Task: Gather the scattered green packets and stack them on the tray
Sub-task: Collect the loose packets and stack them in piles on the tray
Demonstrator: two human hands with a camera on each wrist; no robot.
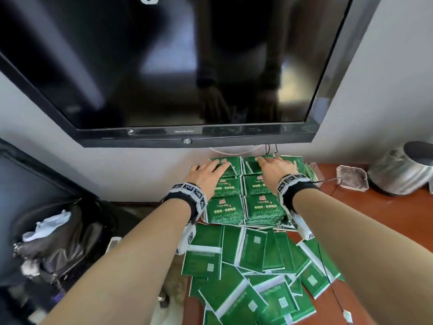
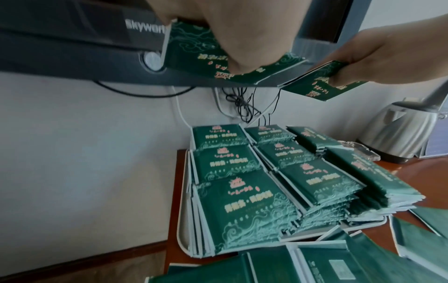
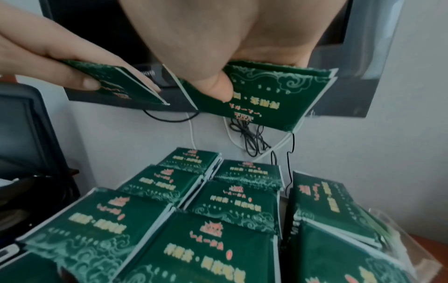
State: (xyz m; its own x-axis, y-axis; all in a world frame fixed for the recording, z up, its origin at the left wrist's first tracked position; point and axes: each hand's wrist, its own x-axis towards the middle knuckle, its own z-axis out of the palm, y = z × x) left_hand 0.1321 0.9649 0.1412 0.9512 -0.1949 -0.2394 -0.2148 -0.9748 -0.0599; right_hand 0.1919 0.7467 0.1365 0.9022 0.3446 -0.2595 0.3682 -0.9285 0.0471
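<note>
Green packets with red and gold print are stacked in two neat rows (image 1: 241, 198) on a white tray (image 2: 180, 239) against the wall. More lie scattered face down (image 1: 253, 266) on the table in front of it. My left hand (image 1: 208, 172) hovers over the far left stack and pinches a few packets (image 2: 194, 49) between thumb and fingers. My right hand (image 1: 274, 168) is over the far right stack and pinches a few packets of its own (image 3: 274, 95). Both bundles hang above the stacks without touching them.
A black television (image 1: 164, 66) hangs on the wall just above the tray, with cables (image 2: 242, 107) dangling behind it. A steel kettle (image 1: 403, 170) and a glass ashtray (image 1: 351, 177) stand at the right on the brown table (image 1: 386, 219). A dark bag (image 1: 58, 231) sits to the left.
</note>
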